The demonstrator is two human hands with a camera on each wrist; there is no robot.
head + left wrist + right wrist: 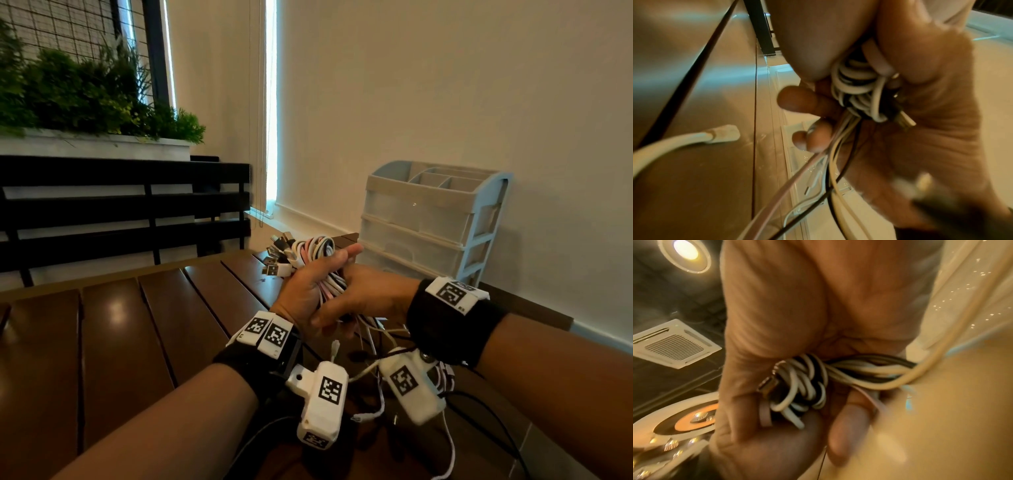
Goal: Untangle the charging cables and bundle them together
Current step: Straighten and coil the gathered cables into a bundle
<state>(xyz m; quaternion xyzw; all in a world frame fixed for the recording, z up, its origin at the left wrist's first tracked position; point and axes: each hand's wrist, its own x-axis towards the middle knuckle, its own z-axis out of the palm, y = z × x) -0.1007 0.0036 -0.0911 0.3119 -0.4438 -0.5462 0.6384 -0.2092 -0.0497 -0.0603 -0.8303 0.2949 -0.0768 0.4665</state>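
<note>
Several white, pink and black charging cables form one bundle, held above the brown slatted table. USB plugs stick out of its far left end. My left hand grips the bundle from the left, one finger stretched over the top. From the right, my right hand holds the same bundle, thumb across the front. Loose cable tails hang from under the hands toward the table. A white plug dangles free at the left.
A pale blue organizer with clear drawers stands against the wall just behind the hands. Black and white wires trail on the table near my wrists. A black slatted bench and a planter of greenery lie to the left.
</note>
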